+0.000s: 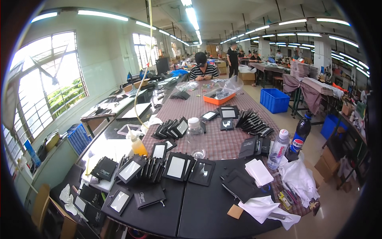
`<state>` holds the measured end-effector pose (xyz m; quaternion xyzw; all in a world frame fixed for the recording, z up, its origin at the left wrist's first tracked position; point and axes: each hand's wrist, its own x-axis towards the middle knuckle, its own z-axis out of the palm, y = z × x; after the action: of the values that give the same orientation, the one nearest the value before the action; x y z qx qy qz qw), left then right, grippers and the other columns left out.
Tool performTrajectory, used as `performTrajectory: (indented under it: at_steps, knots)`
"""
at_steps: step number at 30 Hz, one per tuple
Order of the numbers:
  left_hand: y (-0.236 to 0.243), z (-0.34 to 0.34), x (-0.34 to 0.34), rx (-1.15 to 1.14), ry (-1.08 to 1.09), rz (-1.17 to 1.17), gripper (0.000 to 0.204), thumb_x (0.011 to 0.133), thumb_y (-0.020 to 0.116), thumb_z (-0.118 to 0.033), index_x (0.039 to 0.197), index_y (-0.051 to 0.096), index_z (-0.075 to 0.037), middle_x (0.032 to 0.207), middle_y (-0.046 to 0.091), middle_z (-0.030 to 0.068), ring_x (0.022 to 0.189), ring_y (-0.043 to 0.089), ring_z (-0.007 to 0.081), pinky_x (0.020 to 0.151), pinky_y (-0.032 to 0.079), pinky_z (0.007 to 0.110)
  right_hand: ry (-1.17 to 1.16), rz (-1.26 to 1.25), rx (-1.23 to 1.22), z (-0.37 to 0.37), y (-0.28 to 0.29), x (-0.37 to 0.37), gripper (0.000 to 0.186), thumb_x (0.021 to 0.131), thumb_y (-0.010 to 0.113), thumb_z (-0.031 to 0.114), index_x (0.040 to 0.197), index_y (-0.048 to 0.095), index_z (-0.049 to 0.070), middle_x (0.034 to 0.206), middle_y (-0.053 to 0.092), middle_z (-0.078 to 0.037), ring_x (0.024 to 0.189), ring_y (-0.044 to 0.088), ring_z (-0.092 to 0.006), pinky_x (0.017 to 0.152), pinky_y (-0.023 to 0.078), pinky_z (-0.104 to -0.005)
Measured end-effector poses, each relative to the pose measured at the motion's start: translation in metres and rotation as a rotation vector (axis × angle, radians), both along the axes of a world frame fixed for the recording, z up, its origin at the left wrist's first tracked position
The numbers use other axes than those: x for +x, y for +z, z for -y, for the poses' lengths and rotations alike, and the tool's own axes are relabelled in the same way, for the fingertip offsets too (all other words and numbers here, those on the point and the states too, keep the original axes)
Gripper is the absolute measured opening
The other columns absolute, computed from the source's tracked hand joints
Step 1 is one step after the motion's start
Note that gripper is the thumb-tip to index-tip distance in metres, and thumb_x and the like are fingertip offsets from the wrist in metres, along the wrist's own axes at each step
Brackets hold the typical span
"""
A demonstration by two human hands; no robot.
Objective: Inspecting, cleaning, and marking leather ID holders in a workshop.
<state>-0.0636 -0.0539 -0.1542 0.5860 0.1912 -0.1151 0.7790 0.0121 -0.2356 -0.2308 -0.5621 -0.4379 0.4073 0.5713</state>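
Note:
Neither of my hands shows in the head view. On the black tabletop (211, 215) nearest me lie several black wallets. One black wallet with a clear window (201, 172) lies flat near the middle. Beside it, a packed row of black wallets (153, 169) leans together on the left. A closed black wallet with silver print (149, 196) and a windowed wallet (119, 201) lie at the front left. At the right, a plain black wallet (240, 184) rests next to a stack of white sheets (259, 172). A small tan square (235, 211) sits near the front edge.
A dark cola bottle (298, 137), a clear bottle (278, 149) and white cloths (300, 181) stand or lie at the right. A yellow glue bottle (138, 145) stands left. Farther back are an orange tray (219, 96) and a seated person in stripes (203, 71).

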Motion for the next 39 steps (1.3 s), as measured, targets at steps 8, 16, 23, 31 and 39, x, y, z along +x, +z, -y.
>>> performTrajectory:
  at_steps: [8,16,23,31,39]
  knots:
    - [-0.034,-0.005,0.000,0.095,-0.053,0.078,0.057,0.103,0.032,-0.039,0.078,0.069,-0.004,0.075,0.066,0.0033,0.072,0.059,0.0110,0.069,0.045,0.022,-0.075,-0.180,-0.201,-0.006,0.000,-0.004,0.016,0.093,0.056,0.017,0.088,0.060,0.002,0.082,0.057,-0.003,0.078,0.051,-0.0124,0.071,0.044,-0.0271]
    - [0.001,-0.001,0.004,0.044,-0.055,-0.031,0.044,0.101,0.041,-0.031,0.080,0.067,-0.002,0.074,0.065,0.0044,0.069,0.061,0.0116,0.064,0.048,0.023,-0.042,-0.044,-0.018,0.001,-0.006,-0.001,0.018,0.092,0.057,0.018,0.087,0.061,0.001,0.077,0.056,-0.002,0.074,0.052,-0.0129,0.068,0.044,-0.0266]
    - [0.001,0.002,0.005,0.113,0.030,0.085,0.037,0.100,0.044,-0.025,0.081,0.064,0.000,0.071,0.066,0.0058,0.066,0.063,0.0129,0.060,0.048,0.024,-0.101,-0.161,-0.184,-0.003,-0.006,-0.006,0.019,0.093,0.056,0.018,0.086,0.061,0.001,0.079,0.057,-0.003,0.075,0.051,-0.0101,0.068,0.044,-0.0268]
    - [0.000,0.001,0.006,0.054,-0.051,-0.057,0.039,0.101,0.040,-0.032,0.092,0.064,-0.001,0.075,0.067,0.0056,0.068,0.063,0.0132,0.062,0.048,0.023,-0.023,-0.069,-0.019,0.005,0.000,0.003,0.016,0.092,0.056,0.016,0.087,0.059,0.001,0.081,0.056,-0.003,0.077,0.051,-0.0135,0.071,0.044,-0.0275]
    - [-0.021,-0.002,0.007,0.031,-0.050,-0.036,0.038,0.101,0.041,-0.031,0.095,0.063,-0.001,0.076,0.067,0.0059,0.067,0.062,0.0129,0.061,0.049,0.023,-0.087,-0.114,-0.161,-0.001,0.002,-0.003,0.017,0.093,0.056,0.016,0.088,0.060,0.001,0.080,0.057,-0.004,0.076,0.051,-0.0126,0.070,0.044,-0.0280]
